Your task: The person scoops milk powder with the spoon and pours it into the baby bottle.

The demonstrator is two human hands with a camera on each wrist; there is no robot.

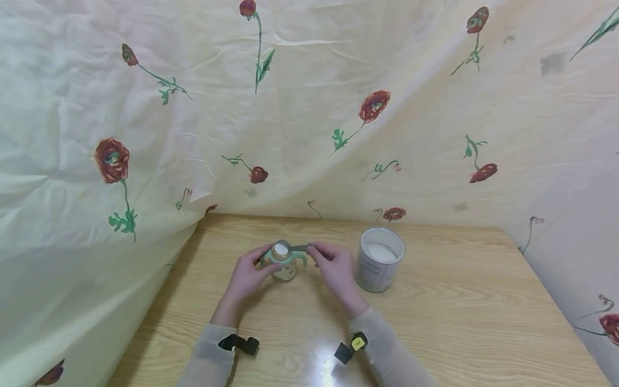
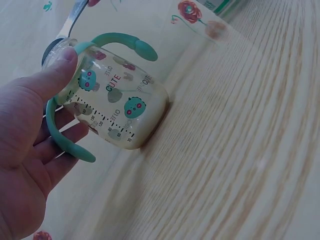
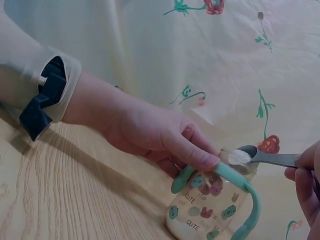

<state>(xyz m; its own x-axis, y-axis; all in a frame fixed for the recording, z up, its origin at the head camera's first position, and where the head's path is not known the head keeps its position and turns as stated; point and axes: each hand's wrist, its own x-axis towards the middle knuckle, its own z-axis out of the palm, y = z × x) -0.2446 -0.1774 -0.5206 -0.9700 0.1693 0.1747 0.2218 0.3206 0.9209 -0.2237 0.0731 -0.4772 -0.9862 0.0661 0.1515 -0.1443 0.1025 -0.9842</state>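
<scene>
Clear, printed baby bottle with mint-green handles (image 2: 117, 102) stands on the pale wood-grain worktop (image 1: 459, 301); left hand (image 1: 252, 273) grips its neck. Right hand (image 1: 335, 267) pinches a grey long-handled spoon (image 3: 276, 159) with white powder (image 3: 239, 157) at the mouth; rim contact unclear. Advisable: hold bottle steady, centre bowl, tip slowly.

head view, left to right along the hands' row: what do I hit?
left hand → bottle → right hand → can
</scene>
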